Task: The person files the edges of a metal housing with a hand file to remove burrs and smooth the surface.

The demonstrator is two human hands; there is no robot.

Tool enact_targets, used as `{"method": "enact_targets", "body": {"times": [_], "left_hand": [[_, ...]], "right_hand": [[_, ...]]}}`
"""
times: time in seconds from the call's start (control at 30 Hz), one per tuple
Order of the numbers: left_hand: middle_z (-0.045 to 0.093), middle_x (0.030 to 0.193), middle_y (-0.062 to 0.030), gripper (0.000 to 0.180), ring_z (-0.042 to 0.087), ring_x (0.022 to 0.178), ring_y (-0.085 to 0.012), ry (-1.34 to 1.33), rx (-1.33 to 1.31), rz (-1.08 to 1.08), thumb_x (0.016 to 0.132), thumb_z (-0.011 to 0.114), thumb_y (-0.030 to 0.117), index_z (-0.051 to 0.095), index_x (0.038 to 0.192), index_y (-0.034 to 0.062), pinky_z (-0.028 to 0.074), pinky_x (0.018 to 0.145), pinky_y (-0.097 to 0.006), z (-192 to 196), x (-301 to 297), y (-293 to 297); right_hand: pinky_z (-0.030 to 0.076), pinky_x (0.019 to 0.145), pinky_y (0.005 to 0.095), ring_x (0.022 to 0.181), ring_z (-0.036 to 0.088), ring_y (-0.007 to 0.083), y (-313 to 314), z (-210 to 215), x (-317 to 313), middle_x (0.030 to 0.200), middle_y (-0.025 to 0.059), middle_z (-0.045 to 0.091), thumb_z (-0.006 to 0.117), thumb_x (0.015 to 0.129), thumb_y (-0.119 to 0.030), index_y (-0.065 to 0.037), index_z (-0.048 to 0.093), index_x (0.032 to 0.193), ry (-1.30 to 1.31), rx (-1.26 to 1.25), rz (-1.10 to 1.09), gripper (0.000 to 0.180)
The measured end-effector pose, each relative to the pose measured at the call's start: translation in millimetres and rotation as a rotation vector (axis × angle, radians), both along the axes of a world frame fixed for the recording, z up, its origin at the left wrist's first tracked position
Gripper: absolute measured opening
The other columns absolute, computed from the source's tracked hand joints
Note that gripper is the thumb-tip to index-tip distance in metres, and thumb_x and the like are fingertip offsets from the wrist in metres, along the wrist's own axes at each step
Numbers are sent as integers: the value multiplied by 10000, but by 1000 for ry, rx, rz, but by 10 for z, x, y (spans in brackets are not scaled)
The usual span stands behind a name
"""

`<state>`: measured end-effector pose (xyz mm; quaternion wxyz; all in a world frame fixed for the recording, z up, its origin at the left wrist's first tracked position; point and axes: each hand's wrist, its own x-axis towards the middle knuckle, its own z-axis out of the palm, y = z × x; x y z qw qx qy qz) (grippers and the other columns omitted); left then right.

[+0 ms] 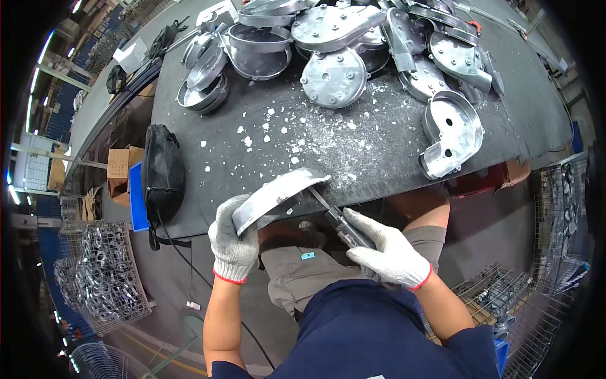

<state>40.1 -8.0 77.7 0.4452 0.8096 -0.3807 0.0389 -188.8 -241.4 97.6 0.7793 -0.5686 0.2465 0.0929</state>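
My left hand (233,239), in a white knit glove with a red cuff edge, grips one end of a curved silver metal housing (278,197). The housing is tilted on its side at the table's near edge. In my right hand (394,252), gloved the same way, is a dark-handled tool with a thin metal blade (341,222). The blade's tip meets the lower edge of the housing near its right end; whether it goes inside is hidden. Another snail-shaped housing (464,129) lies to the right.
Many similar metal housings (334,79) are piled along the far side of the dark table (221,158). White flakes and dust (344,136) lie scattered in the middle. At the left edge hangs a black bag (163,174). Wire baskets of metal parts (104,271) stand on the floor.
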Motion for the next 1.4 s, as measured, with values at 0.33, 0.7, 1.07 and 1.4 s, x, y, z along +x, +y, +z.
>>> {"method": "enact_targets", "body": {"times": [0.33,0.7,1.07,1.4], "left_hand": [[813,1141,-210,322,812,1071,-373,-100,-42,-220,889,764,-52,709,1204,-12,631,957,-406,117,27,-87],[756,1207,-155,523,733,985,-182,669,-33,292,959,783,53,613,1445,-34,617,855,-331,69,558,-219],[680,1482,-165,679,658,1321,-221,804,-195,209,937,573,-70,548,1610,18,535,1108,-340,-475,674,-124],[619,1574,-158,682,550,1482,-242,720,-302,68,941,566,-69,530,1619,-8,413,1251,-365,-572,708,-81]], "right_hand": [[561,766,241,891,619,63,-213,51,-7,1359,52,687,692,1035,-98,-49,331,1756,54,-35,106,808],[512,1169,337,1434,655,280,24,-541,-407,1595,217,629,878,920,-254,-21,394,1709,-85,-400,23,955],[471,1214,338,1492,579,219,25,-585,-308,1661,206,567,883,911,-168,28,421,1682,3,-457,226,920],[472,1209,340,1448,587,172,-46,-522,-106,1654,196,577,792,994,-110,11,397,1705,-3,-365,233,822]]}}
